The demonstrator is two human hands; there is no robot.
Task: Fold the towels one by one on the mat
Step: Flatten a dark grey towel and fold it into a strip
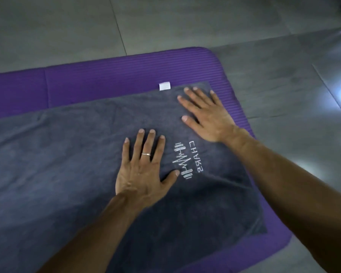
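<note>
1. Grey tiled floor [264, 75] lies under a ribbed purple foam mat [126, 75]
2. Spread across the mat lies a dark grey terry towel [57, 164] with white embroidered logo [187, 160]
3. Left hand [144, 168] and right hand [207, 115] press flat on it, fingers straight and spread

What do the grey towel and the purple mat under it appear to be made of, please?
Grey towel: soft, matte pile fabric, probably microfibre or terry; it creases softly and carries stitched white lettering. Purple mat: looks like thick foam, with fine ribbing and rounded corners.
</note>
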